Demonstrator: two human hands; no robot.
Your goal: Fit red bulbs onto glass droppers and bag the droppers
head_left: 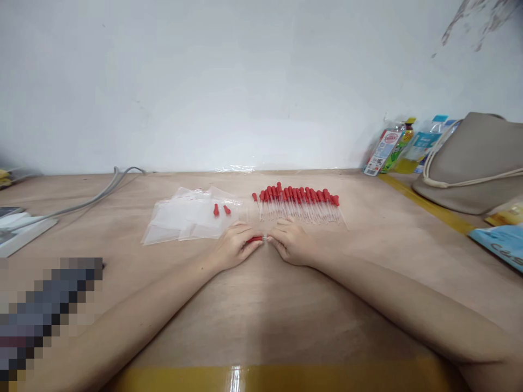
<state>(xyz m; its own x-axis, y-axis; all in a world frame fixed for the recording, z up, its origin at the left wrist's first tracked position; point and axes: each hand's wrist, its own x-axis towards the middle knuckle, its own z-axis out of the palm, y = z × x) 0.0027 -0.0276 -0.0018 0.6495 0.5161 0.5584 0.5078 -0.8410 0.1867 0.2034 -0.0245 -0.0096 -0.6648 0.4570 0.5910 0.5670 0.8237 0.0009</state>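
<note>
My left hand [235, 246] is closed around a red rubber dropper bulb [255, 238] lying sideways. My right hand [296, 243] pinches a clear dropper tube [265, 238] whose end meets the bulb between my hands; most of the tube is hidden by my fingers. Beyond my right hand, a row of droppers with red bulbs [302, 195] lies with the clear stems pointing towards me. Two loose red bulbs [216, 210] rest on clear plastic bags [180, 220] beyond my left hand.
A grey cable [85, 201] runs over the table [261, 321] at the left. Bottles and packages [386, 149] lean near the wall at the right, beside a taupe bag [469, 169]. A blue packet [498, 245] lies at the right edge. Yellow tape [183, 378] marks the near edge.
</note>
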